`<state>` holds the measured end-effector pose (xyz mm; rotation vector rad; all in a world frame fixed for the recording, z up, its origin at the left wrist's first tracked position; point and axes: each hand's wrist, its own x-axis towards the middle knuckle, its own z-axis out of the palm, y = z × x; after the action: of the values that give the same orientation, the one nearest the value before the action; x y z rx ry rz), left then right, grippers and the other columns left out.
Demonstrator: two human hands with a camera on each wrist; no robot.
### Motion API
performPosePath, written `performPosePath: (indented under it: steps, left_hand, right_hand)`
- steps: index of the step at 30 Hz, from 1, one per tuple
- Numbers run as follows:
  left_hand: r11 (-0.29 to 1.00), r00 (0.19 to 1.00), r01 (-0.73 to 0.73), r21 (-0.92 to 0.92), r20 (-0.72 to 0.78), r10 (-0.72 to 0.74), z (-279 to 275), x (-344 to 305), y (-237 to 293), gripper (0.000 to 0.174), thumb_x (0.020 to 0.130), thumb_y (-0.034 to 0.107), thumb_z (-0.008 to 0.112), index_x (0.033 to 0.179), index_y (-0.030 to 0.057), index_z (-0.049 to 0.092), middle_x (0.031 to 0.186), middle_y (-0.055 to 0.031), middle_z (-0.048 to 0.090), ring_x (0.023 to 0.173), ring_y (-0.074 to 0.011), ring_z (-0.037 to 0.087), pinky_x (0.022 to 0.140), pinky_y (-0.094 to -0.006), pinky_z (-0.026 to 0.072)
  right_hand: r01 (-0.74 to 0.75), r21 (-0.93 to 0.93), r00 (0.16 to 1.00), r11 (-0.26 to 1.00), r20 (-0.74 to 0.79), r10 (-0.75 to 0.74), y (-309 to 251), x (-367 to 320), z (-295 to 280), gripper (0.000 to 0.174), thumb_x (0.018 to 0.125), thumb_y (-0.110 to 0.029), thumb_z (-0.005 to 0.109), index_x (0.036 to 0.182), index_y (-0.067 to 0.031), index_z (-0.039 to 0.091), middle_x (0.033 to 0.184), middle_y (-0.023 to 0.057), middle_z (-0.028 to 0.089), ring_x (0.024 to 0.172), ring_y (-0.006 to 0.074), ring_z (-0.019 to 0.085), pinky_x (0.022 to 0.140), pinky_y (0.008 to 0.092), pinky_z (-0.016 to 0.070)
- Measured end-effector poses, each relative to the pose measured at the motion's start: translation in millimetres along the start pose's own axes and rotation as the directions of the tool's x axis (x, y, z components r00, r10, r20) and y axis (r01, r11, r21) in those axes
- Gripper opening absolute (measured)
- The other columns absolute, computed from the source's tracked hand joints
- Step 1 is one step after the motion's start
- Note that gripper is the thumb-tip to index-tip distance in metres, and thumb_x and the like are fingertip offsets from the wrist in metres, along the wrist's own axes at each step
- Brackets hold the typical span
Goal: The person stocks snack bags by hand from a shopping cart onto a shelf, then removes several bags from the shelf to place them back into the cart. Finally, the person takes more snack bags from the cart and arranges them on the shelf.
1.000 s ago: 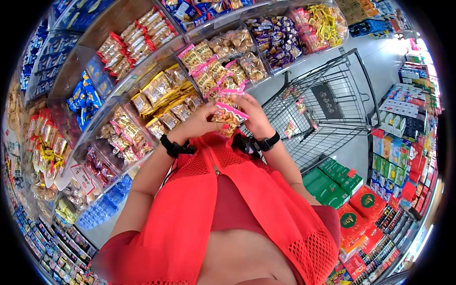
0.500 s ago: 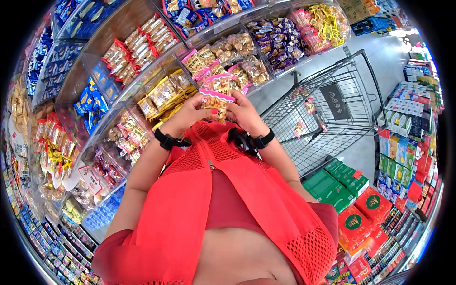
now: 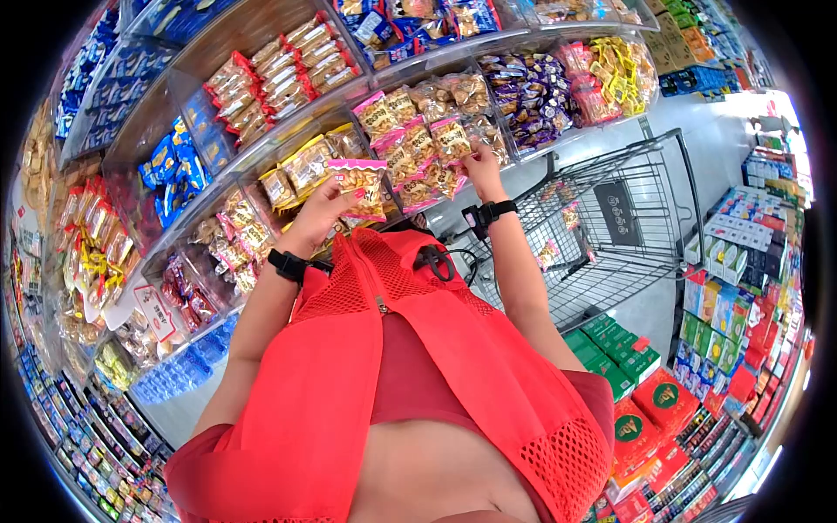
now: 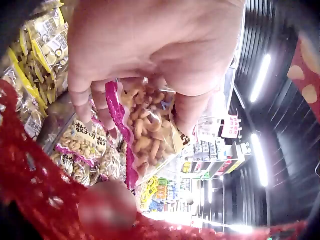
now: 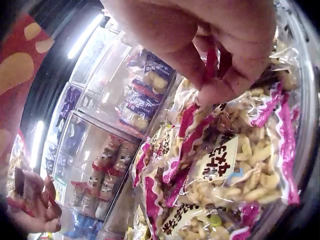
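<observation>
My left hand (image 3: pixel 321 216) grips a clear bag of small curled biscuits (image 3: pixel 359 185) with a wavy pink seal, its thumb on the front. Seen from the left wrist, the biscuit bag (image 4: pixel 147 125) hangs between thumb and fingers. My right hand (image 3: pixel 485 173) reaches over the bin of matching bags, its thumb and fingertips pinched together at the lower corner of a pink-topped biscuit bag (image 3: pixel 451 139). The right wrist view shows the curled fingers of that hand (image 5: pixel 215 40) close above several pink-sealed bags (image 5: pixel 240 160); the fingers partly hide what they pinch.
Clear-walled bins of packaged snacks curve ahead, including yellow-edged packs (image 3: pixel 305 166) on the left and purple-wrapped sweets (image 3: pixel 527 96) on the right. A wire shopping cart (image 3: pixel 610 261) with a few bags inside stands at right. Green boxes (image 3: pixel 615 349) and red boxes (image 3: pixel 667 401) are stacked nearer.
Both hands were together over the biscuit bags close to my chest. They have parted: the left moved left with one bag, the right moved forward and right to the bin.
</observation>
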<state>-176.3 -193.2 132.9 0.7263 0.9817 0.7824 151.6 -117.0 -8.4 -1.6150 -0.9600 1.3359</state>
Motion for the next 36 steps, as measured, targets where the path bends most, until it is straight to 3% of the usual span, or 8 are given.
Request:
performPosePath:
  steps: [2, 5, 14, 21, 25, 26, 29, 36]
  left_hand:
    - [1.000, 1.000, -0.003, -0.025, -0.023, 0.003, -8, -4, -5, 0.029, 0.093, 0.012, 0.062, 0.120, 0.0048, 0.056, 0.110, -0.0038, 0.065, 0.098, -0.0138, 0.063, 0.087, -0.0306, 0.0507]
    - [0.998, 0.999, 0.007, -0.067, -0.040, -0.009, -7, -11, 0, 0.028, 0.092, 0.011, 0.063, 0.118, 0.0041, 0.056, 0.110, -0.0044, 0.065, 0.098, -0.0144, 0.063, 0.086, -0.0319, 0.0518]
    - [0.997, 0.996, -0.020, -0.071, -0.090, 0.014, -9, -9, -13, 0.030, 0.092, 0.011, 0.063, 0.121, 0.0024, 0.055, 0.112, -0.0035, 0.063, 0.101, -0.0127, 0.061, 0.089, -0.0299, 0.0490]
    - [0.997, 0.993, 0.074, 0.013, -0.096, -0.073, 12, 3, 1, 0.031, 0.095, 0.018, 0.060, 0.122, 0.0015, 0.054, 0.110, -0.0018, 0.062, 0.099, -0.0095, 0.059, 0.088, -0.0268, 0.0480]
    - [0.972, 0.981, 0.124, -0.198, -0.123, -0.150, 39, 24, 5, 0.031, 0.097, 0.020, 0.058, 0.122, 0.0024, 0.053, 0.109, -0.0032, 0.061, 0.097, -0.0135, 0.061, 0.084, -0.0284, 0.0512]
    - [0.964, 0.973, 0.163, -0.209, -0.128, -0.192, 42, 32, 4, 0.032, 0.096, 0.021, 0.059, 0.122, 0.0050, 0.052, 0.111, -0.0035, 0.059, 0.099, -0.0170, 0.062, 0.083, -0.0331, 0.0530]
    - [0.953, 0.960, 0.184, -0.242, -0.162, -0.227, 44, 48, -4, 0.034, 0.095, 0.024, 0.061, 0.123, 0.0079, 0.051, 0.112, -0.0025, 0.058, 0.102, -0.0189, 0.060, 0.084, -0.0374, 0.0528]
    - [0.905, 0.937, 0.306, -0.295, -0.075, -0.341, 47, 58, -30, 0.035, 0.096, 0.027, 0.059, 0.127, 0.0137, 0.052, 0.121, -0.0019, 0.061, 0.108, -0.0178, 0.061, 0.089, -0.0421, 0.0518]
  right_hand:
    - [-0.030, -0.046, 0.999, 0.998, -0.043, 0.028, 7, 5, 1, 0.040, 0.084, 0.000, 0.063, 0.123, 0.0038, 0.055, 0.084, 0.0138, 0.064, 0.065, 0.0210, 0.063, 0.057, 0.0331, 0.0515]
    - [0.378, -0.691, 0.839, 0.616, -0.026, -0.544, 1, -6, -2, 0.047, 0.079, 0.003, 0.062, 0.126, -0.0011, 0.056, 0.088, 0.0193, 0.062, 0.076, 0.0317, 0.063, 0.069, 0.0395, 0.0518]
    - [0.386, -0.707, 0.869, 0.592, 0.063, -0.491, -24, -22, 3, 0.047, 0.082, -0.002, 0.058, 0.129, -0.0024, 0.054, 0.124, 0.0290, 0.050, 0.108, 0.0433, 0.054, 0.092, 0.0437, 0.0476]
    - [0.561, -0.653, 0.712, 0.510, 0.065, -0.699, -64, -57, 10, 0.048, 0.084, -0.012, 0.066, 0.129, -0.0027, 0.052, 0.133, 0.0292, 0.044, 0.112, 0.0424, 0.053, 0.090, 0.0435, 0.0480]
    - [0.211, -0.225, 0.928, 0.951, 0.351, -0.123, -88, -105, 16, 0.044, 0.084, -0.019, 0.069, 0.123, -0.0023, 0.056, 0.108, 0.0184, 0.065, 0.099, 0.0392, 0.059, 0.087, 0.0435, 0.0475]
    - [0.509, -0.418, 0.848, 0.753, 0.394, -0.355, -71, -97, 11, 0.044, 0.082, -0.019, 0.070, 0.121, -0.0028, 0.057, 0.099, 0.0180, 0.066, 0.096, 0.0393, 0.060, 0.086, 0.0435, 0.0474]
    - [0.516, -0.737, 0.842, 0.436, 0.343, -0.416, -28, -88, -2, 0.045, 0.080, -0.017, 0.071, 0.121, -0.0039, 0.057, 0.096, 0.0190, 0.061, 0.087, 0.0375, 0.060, 0.075, 0.0437, 0.0497]
    - [0.490, -0.727, 0.834, 0.481, 0.231, -0.501, 21, -86, 10, 0.029, 0.081, -0.020, 0.071, 0.097, -0.0017, 0.055, 0.085, 0.0181, 0.059, 0.083, 0.0393, 0.056, 0.075, 0.0465, 0.0467]
